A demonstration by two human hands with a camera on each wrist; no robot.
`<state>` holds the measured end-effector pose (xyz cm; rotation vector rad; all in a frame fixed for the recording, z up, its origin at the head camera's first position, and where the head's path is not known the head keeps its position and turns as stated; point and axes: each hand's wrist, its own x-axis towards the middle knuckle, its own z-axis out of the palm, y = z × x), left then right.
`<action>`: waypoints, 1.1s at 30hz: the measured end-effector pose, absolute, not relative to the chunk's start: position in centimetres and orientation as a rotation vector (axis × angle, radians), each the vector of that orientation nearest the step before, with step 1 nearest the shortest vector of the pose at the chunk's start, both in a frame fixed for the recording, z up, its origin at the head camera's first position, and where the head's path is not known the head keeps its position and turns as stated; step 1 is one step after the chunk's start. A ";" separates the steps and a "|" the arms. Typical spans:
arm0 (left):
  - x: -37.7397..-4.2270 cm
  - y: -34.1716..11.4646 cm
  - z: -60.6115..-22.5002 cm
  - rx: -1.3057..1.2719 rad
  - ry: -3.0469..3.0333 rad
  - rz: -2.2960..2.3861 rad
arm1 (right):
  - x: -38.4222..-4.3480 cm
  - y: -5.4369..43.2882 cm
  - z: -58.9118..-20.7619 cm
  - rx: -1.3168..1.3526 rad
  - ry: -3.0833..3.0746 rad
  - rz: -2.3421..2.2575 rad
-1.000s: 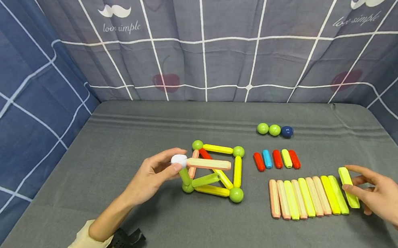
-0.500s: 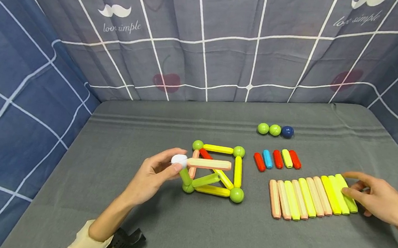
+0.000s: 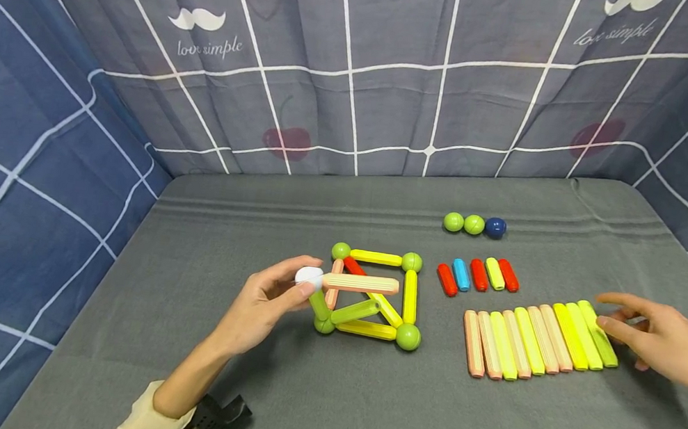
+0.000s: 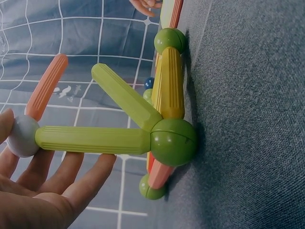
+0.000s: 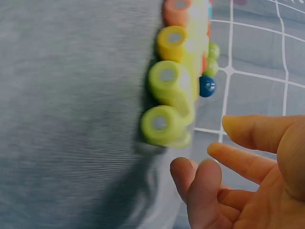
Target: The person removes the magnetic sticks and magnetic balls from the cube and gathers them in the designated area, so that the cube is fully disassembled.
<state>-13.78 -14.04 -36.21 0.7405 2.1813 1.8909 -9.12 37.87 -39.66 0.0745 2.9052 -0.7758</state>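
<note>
a gridded cloth [image 3: 393, 108] reading "love simple" hangs behind the ball-and-rod frame [image 3: 366, 329], at whose left the left grip [image 3: 266, 297] pinches its white ball [image 3: 308, 278], and right of the frame on the grey surface [image 3: 423, 418] lie rods [image 3: 529, 342], their end discs [image 5: 160, 123] shown only by the right wrist view, beside the right grip [image 3: 660, 345], fingers parted.

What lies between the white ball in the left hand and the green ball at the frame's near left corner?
A green stick spans from the white ball to that green ball, touching both; the left wrist view shows it.
</note>
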 end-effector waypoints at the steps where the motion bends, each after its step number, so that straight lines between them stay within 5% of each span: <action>1: -13.8 -14.0 -36.2 0.740 2.181 1.891 | -9.1 37.7 -39.5 0.073 2.920 -0.783; 20: -13.8 -14.0 -36.1 0.759 2.177 1.883 | -10.0 21.4 -32.8 -0.714 2.791 -1.355; 33: -13.9 -13.9 -36.1 0.770 2.174 1.885 | -11.8 14.5 -33.2 -0.769 2.421 -1.637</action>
